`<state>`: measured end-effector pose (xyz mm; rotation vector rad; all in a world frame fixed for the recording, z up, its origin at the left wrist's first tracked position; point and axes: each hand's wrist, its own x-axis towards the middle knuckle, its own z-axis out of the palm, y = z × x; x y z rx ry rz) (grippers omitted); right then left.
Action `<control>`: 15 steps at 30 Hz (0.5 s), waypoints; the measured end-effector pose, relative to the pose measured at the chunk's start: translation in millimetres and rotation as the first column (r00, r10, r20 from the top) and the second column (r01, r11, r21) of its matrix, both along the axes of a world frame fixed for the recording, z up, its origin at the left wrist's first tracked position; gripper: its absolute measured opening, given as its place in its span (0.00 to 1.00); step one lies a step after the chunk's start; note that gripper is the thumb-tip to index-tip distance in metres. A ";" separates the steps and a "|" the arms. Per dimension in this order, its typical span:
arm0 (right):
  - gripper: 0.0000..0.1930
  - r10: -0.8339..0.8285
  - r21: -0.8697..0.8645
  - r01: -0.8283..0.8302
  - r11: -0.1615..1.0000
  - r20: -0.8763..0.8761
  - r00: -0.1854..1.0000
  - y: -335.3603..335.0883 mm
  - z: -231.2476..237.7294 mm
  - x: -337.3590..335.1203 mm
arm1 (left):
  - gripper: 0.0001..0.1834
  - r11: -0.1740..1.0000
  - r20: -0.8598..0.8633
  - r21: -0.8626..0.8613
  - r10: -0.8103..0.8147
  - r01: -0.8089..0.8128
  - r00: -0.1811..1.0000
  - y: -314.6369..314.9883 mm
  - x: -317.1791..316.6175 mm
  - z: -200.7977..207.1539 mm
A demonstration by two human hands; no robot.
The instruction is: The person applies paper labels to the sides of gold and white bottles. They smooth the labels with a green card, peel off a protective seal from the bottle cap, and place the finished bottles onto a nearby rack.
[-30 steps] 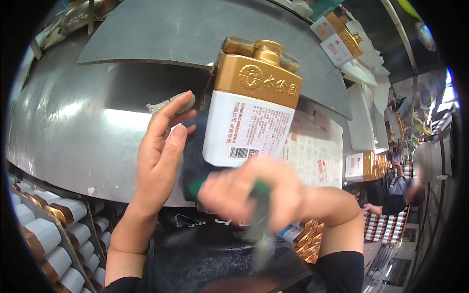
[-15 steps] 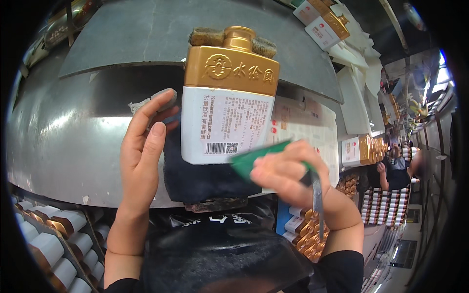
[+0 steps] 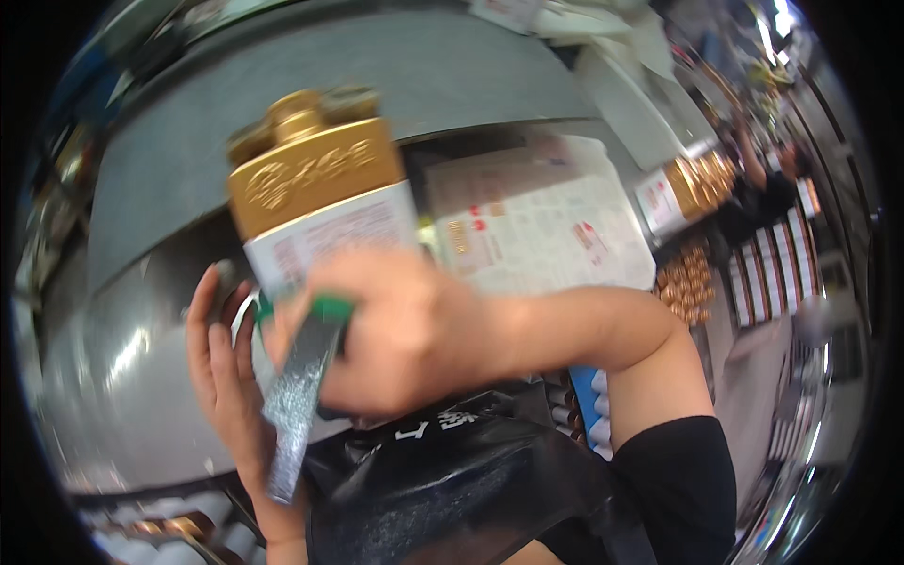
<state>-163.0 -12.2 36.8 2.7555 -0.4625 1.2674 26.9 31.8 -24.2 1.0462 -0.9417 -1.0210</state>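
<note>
Gripping a gold-topped white box [image 3: 320, 207], both hands hide its white label.

The right hand [image 3: 405, 330] and its flat grey blade with a green handle [image 3: 297, 395] cross in front of the white box with a gold top [image 3: 315, 202], closing the near side. The left hand [image 3: 221, 363] blocks its left flank. Behind rises a curved grey metal housing [image 3: 141, 169]; a black glossy apron [image 3: 452, 480] fills the space below. Room stays open only above the box
</note>
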 end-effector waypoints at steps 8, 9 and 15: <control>0.15 -0.270 0.713 0.014 0.701 0.247 0.931 -13.8 43.1 -94.1 | 0.72 0.976 0.241 -0.129 -0.142 0.176 0.960 -1.8 -25.4 12.8; 0.19 -0.311 0.751 0.030 0.660 0.237 0.921 -16.8 46.1 -101.0 | 0.72 0.978 0.222 -0.151 -0.110 0.145 0.969 -2.1 -28.8 20.4; 0.36 -0.382 0.790 0.251 0.560 -0.023 0.924 -0.8 34.7 -74.2 | 0.57 0.896 0.856 -0.324 0.142 0.303 0.496 8.9 -25.4 27.4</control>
